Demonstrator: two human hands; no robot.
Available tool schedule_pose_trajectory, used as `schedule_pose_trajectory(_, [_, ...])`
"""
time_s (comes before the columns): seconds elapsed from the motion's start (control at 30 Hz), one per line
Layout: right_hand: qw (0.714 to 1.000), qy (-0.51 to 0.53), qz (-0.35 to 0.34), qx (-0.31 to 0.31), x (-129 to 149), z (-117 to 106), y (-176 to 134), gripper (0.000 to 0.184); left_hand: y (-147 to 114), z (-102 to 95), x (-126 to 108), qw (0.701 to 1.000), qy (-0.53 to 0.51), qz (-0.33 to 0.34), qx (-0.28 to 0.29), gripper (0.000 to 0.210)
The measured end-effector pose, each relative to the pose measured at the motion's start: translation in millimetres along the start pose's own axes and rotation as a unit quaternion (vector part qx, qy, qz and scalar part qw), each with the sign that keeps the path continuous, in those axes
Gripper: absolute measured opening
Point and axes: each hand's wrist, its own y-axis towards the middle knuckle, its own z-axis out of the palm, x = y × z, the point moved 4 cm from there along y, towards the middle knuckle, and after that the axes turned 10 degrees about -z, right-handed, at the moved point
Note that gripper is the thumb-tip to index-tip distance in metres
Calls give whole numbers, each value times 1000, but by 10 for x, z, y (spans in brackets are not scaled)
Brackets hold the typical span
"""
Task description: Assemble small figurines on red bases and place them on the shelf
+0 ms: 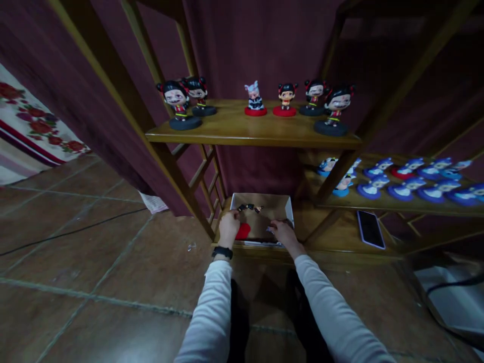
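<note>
Head view looks down on a shallow box (282, 205) sitting on the lowest shelf (340, 237) of a wooden rack, and both hands are at its near edge. Inside the box, a small dark figure (249, 207) lies near the far wall, and a red base (243, 231) shows at the near left corner. Left hand (229, 228), wearing a dark wristband (222, 252), is curled at the box's left rim, touching or just beside that red base; whether it grips it I cannot tell. Right hand (284, 234) rests low on the near right rim, fingers bent over something small and pale, too blurred to name. Just right of the box on the same shelf lies a phone (370, 229), face up. Above, the upper shelf (242, 128) carries a row of black-haired dolls (178, 103) on round bases. Over to the right, a side shelf (397, 201) is crowded with blue figures (401, 190). Tiled floor (94, 252) spreads out on the left.
</note>
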Motion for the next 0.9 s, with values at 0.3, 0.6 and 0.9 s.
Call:
schedule_pose_trajectory(0.3, [999,-2,10,42,-8,94,62,17,-53,423,-103,996,74,35,41,15])
schedule_pose_trajectory(0.6, [747,648,22,-146,174,-307,-212,32,-425,371,-193,901,-410,-74,122,19])
schedule_pose_trajectory(0.9, [756,623,26,-200,212,-414,-594,32,-750,426,-283,683,-662,-176,253,21])
